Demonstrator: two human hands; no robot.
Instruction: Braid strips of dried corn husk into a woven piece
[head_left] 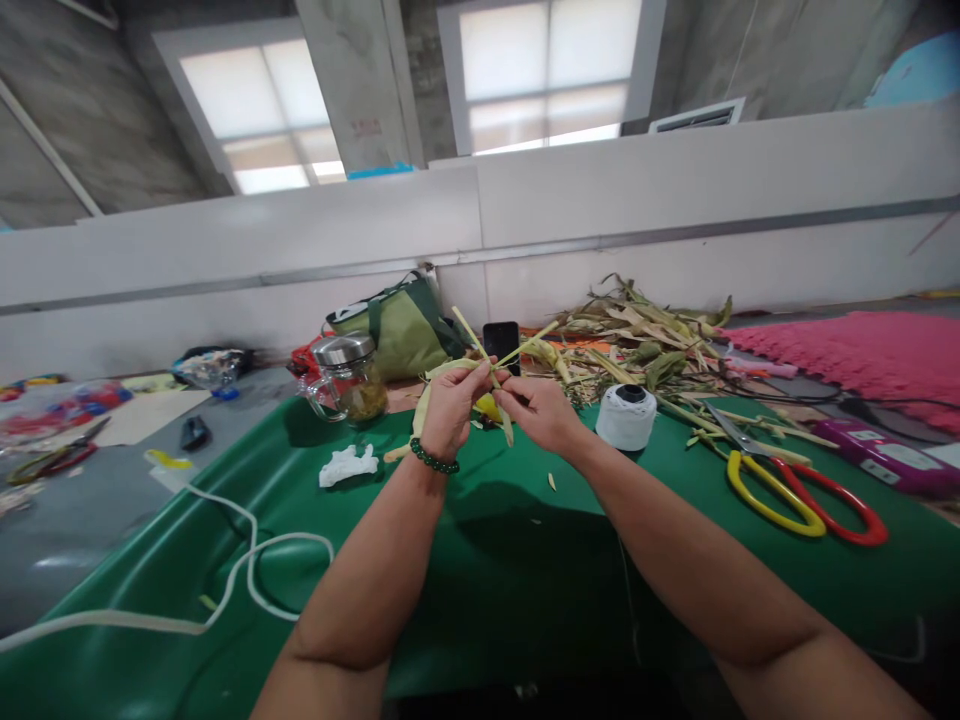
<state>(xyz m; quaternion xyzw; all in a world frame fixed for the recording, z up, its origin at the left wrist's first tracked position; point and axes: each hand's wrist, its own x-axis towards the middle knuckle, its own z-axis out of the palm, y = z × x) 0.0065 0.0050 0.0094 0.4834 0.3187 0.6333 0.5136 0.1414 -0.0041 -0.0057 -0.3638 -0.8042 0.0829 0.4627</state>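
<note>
Above the green mat (480, 600), both my hands meet around crossed pale-green strips of corn husk (531, 343). My left hand (454, 402), with a green bead bracelet (433, 460) at the wrist, pinches the husk strips near where they cross. Close beside it, my right hand (541, 408) has its fingers closed on the lower part of the same strips. One strip end points up and left, another up and right, and a short end hangs below the fingers. Just right of my right hand stands a spool of white thread (627, 418).
Yellow-and-red-handled scissors (780, 490) lie at the right near a pile of dried husks (645, 330). A lidded glass jar mug (349, 380), a green bag (409, 325) and crumpled white tissue (348, 466) are at the left. A white cord (247, 560) loops across the mat.
</note>
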